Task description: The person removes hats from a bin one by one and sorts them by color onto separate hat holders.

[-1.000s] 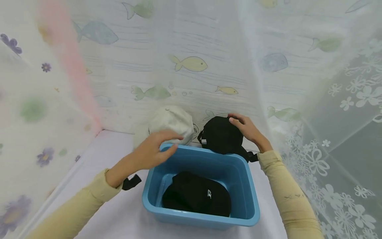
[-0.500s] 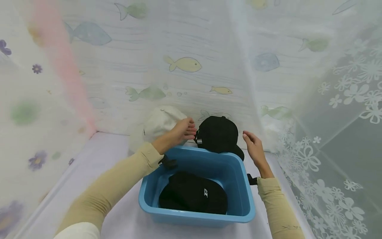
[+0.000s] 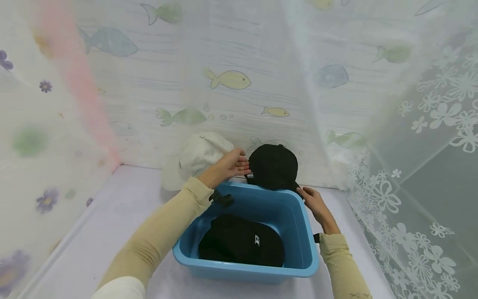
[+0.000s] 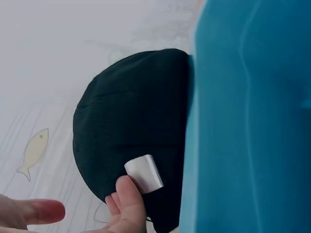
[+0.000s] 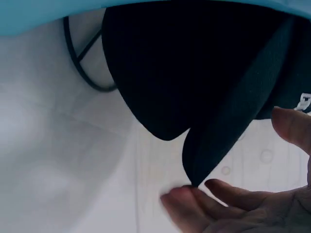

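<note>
A black baseball cap stands behind the blue plastic tub, its crown up against the back sheet. My left hand reaches over the tub's far rim to the cap's left side. In the left wrist view, its fingers touch the cap beside a pale tag, while the thumb stays apart. At the brim's tip is my right hand; its fingertips meet the brim from below, with the thumb spread away. Another black cap with a small white logo lies inside the tub.
A white cap sits behind the tub on the left, partly hidden by my left hand. Sheer fabric with printed fish rises along the back. Lacy flowered netting borders the right side. The floor cover is pale.
My left hand has moved right, past the white cap, to the black cap's side. The right hand has left the crown and come down to the brim.
</note>
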### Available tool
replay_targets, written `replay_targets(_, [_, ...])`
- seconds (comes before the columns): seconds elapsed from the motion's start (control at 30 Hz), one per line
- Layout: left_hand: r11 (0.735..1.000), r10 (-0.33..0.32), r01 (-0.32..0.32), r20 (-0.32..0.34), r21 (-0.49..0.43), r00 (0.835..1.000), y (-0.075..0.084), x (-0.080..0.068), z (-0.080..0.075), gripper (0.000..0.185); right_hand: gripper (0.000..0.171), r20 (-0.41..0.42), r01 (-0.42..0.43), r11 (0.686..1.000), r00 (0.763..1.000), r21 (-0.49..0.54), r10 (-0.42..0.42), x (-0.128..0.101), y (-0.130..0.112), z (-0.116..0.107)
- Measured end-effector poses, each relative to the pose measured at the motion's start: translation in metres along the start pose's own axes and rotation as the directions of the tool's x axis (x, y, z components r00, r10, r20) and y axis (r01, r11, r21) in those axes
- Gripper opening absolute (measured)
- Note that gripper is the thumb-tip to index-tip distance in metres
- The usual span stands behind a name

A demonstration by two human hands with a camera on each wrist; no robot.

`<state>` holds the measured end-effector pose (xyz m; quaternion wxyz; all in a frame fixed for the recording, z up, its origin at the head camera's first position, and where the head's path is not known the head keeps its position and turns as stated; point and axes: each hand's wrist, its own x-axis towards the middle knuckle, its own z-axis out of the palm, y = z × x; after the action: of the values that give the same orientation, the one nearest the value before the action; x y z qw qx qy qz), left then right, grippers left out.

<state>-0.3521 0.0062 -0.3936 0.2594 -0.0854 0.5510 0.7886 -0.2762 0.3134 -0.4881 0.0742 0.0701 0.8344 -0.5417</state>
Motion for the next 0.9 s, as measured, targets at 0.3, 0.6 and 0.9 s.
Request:
replay_targets(0.3, [0.992,-0.062,0.064,-0.024,0.108,0.998,0.001,0.005,0.0,0.041,0.055,0.089,-0.17,0.88,0.985,0.444,0.145,0.006,0.004,-0.008])
replay_targets(0.6, [0.977,0.003,-0.001,-0.011,0.213,1.0,0.001,0.014,0.003,0.036,0.029,0.077,-0.167,0.802,0.986,0.574,0.15,0.014,0.005,-0.007])
replay_targets(0.9, [0.99,0.058,-0.056,-0.013,0.128,0.998,0.001,0.021,0.01,0.076,0.075,-0.038,-0.129,0.942,0.988,0.309,0.148,0.012,0.004,-0.003])
